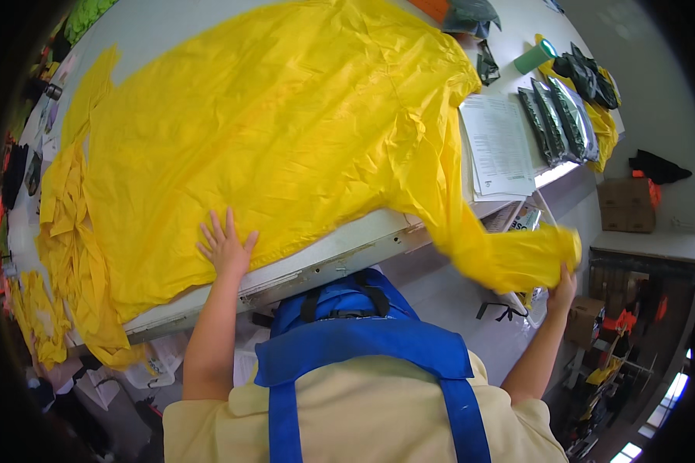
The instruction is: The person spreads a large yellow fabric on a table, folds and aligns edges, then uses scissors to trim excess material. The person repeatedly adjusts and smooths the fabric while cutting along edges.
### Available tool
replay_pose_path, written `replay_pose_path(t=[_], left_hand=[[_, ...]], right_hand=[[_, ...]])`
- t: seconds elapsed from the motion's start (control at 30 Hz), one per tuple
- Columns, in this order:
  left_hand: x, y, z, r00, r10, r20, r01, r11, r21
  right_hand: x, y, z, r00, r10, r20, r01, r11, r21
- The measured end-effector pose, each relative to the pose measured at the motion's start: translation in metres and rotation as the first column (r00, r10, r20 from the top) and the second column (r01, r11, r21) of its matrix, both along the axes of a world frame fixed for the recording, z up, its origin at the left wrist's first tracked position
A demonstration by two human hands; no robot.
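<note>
A large yellow raincoat-like garment (270, 131) lies spread and wrinkled over the white table. My left hand (228, 245) rests flat on its near edge, fingers spread. Off the table's front edge to the right, my right hand (564, 289) grips the end of the garment's sleeve (510, 258), which is pulled out and slightly blurred. The fingertips of that hand are partly hidden by the fabric. More bunched yellow fabric (73, 224) hangs over the table's left end.
Right of the garment lie printed papers (498, 147), several dark packets in clear plastic (557, 119) and a green cylinder (534, 57). A dark plastic bag (471, 17) sits at the back. Cardboard boxes (625, 204) stand at the far right. The table's front edge (324, 268) runs before me.
</note>
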State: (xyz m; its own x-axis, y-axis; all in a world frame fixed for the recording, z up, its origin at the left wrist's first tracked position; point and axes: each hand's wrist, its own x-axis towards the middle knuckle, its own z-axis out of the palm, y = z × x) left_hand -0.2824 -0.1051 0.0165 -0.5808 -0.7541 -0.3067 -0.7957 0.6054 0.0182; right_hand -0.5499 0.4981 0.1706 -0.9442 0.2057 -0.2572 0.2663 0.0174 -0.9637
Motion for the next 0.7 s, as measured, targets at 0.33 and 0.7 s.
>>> replay_pose_path(t=[0.33, 0.7], left_hand=[[-0.061, 0.039, 0.048, 0.929, -0.323, -0.183, 0.345, 0.933, 0.106], [-0.178, 0.21, -0.002, 0.434, -0.765, -0.476, 0.891, 0.443, 0.1]], right_hand=[[0.212, 0.142, -0.106, 0.632, -0.453, 0.629, 0.423, 0.881, 0.21], [0.125, -0.052, 0.085, 0.925, -0.252, -0.285, 0.091, 0.875, -0.476]])
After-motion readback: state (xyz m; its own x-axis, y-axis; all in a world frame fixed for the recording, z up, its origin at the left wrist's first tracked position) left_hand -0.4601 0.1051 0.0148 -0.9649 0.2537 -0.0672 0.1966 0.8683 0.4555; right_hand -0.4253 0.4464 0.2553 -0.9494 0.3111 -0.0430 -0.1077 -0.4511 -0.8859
